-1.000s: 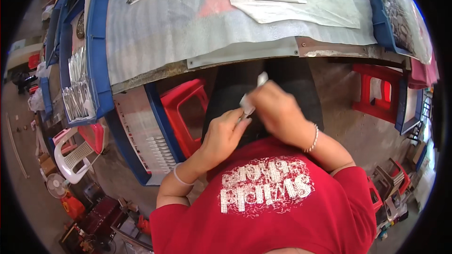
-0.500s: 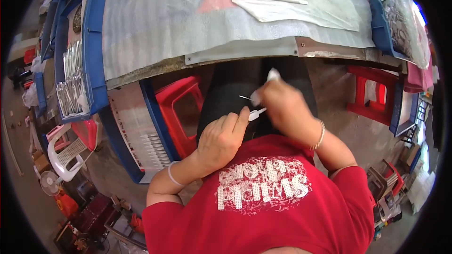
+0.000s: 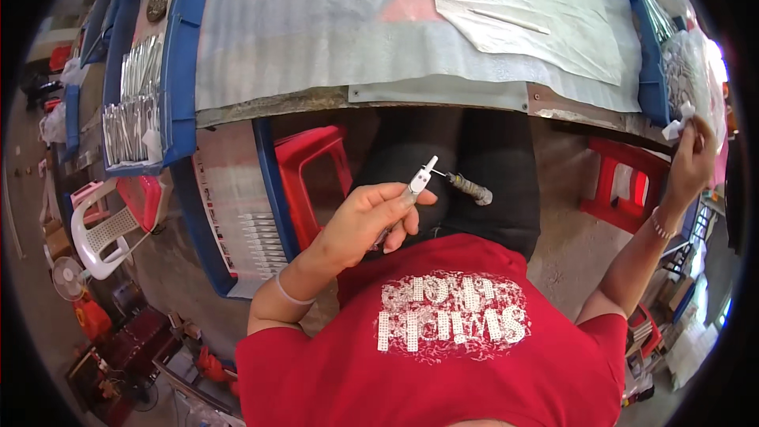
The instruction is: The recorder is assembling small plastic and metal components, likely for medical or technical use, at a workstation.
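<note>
My left hand (image 3: 381, 217) is closed around a slim silver-white piece (image 3: 420, 179) with a narrow tip and small dark dots on its side. Close by that tip, over my dark trousers, is a thin-shafted tool with a wrapped, greyish handle (image 3: 472, 189); I cannot tell whether its shaft touches the piece. Far to the right, my right hand (image 3: 691, 161) is raised beside a blue tray, fingers pinched on a crumpled white wad (image 3: 678, 122). The part of the silver-white piece inside my left palm is hidden.
A sheet-covered table (image 3: 316, 55) spans the front, with a thin white rod (image 3: 510, 21) on a white cloth. Blue trays of metal tools (image 3: 133, 130) flank it. Below are a drawer with a row of pieces (image 3: 262, 241) and red stools (image 3: 312, 158), (image 3: 621, 182).
My right hand has swung from beside the left hand out to the far right with the white wad. The wrapped-handle tool now shows over my lap. My left hand has turned slightly.
</note>
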Available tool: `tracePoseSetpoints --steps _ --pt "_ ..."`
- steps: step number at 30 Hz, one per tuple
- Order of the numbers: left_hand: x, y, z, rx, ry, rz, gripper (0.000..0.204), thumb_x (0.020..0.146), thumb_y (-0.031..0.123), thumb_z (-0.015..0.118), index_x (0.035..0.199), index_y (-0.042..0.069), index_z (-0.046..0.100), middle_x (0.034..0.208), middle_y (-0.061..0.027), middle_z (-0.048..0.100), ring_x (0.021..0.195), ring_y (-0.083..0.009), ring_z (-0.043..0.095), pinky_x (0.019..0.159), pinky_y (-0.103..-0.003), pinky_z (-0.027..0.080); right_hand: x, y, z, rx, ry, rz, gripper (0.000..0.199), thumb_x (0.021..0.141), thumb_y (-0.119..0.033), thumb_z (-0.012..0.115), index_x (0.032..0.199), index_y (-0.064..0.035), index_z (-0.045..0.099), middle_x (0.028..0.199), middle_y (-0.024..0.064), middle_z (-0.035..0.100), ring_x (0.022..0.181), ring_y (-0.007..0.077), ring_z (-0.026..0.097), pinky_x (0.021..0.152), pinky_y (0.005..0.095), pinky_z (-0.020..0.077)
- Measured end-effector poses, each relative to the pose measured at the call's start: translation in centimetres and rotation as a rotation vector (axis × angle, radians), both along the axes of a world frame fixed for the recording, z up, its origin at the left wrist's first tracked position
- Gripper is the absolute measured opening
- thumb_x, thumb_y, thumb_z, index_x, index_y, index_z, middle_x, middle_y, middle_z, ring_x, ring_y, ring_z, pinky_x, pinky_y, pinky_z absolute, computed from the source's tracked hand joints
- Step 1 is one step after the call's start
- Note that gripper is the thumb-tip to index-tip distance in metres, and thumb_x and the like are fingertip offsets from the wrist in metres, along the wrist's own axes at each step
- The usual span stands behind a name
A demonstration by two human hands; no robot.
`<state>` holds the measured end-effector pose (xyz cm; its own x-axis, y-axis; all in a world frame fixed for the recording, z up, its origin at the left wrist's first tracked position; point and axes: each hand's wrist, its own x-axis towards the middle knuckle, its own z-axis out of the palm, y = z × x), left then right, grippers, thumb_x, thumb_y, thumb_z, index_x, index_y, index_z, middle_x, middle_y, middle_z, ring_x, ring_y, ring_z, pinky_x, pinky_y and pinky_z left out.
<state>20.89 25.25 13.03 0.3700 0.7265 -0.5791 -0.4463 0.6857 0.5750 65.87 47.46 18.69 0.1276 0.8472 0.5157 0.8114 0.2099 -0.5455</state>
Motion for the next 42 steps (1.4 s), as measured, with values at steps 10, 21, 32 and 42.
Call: tracePoseSetpoints --steps 10,21,32,42 --pt "-0.9 -1.3 -1.4 -0.071 -0.174 0.181 0.033 0.098 0.014 0.046 0.121 -0.008 0.052 0.084 -0.0108 0.063 0.06 -0.011 0.06 0.055 -0.023 0.05 9.5 11.7 0.4 -0.761 -0.451 0.402 0.022 0.092 -0.008 0.05 0.108 0.0013 0.061 0.097 0.0077 0.067 0.091 0.0154 0.06 0.083 0.0278 0.0449" --pt "-2.3 -3.9 -3.8 0.01 -0.219 0.768 0.032 0.1 0.02 0.046 0.125 0.001 0.054 0.115 -0.0088 0.061 0.103 -0.0203 0.061 0.088 -0.032 0.051 -31.8 -13.7 -2.9 -0.944 0.044 1.047 0.021 0.083 -0.002 0.063 0.104 0.0004 0.063 0.089 0.0082 0.065 0.072 0.011 0.06 0.064 0.023 0.047" --pt "-13.4 -13.6 -7.3 0.082 0.283 1.518 0.031 0.098 0.019 0.05 0.127 0.008 0.05 0.124 -0.0042 0.054 0.113 -0.0171 0.052 0.093 -0.036 0.045 -55.5 -19.0 -13.4 -1.116 0.086 1.679 0.017 0.079 -0.007 0.065 0.093 0.0027 0.061 0.066 0.0126 0.063 0.06 0.0156 0.061 0.054 0.0308 0.0456" --pt "-22.1 -22.6 -12.7 -0.154 1.028 1.237 0.023 0.092 0.009 0.055 0.114 0.003 0.061 0.107 -0.0049 0.063 0.098 -0.0131 0.057 0.085 -0.026 0.045 -61.5 -23.5 -20.8 -0.818 -0.434 1.862 0.021 0.076 -0.008 0.06 0.097 -0.0013 0.061 0.082 0.0194 0.067 0.081 0.0359 0.065 0.072 0.0432 0.0492"
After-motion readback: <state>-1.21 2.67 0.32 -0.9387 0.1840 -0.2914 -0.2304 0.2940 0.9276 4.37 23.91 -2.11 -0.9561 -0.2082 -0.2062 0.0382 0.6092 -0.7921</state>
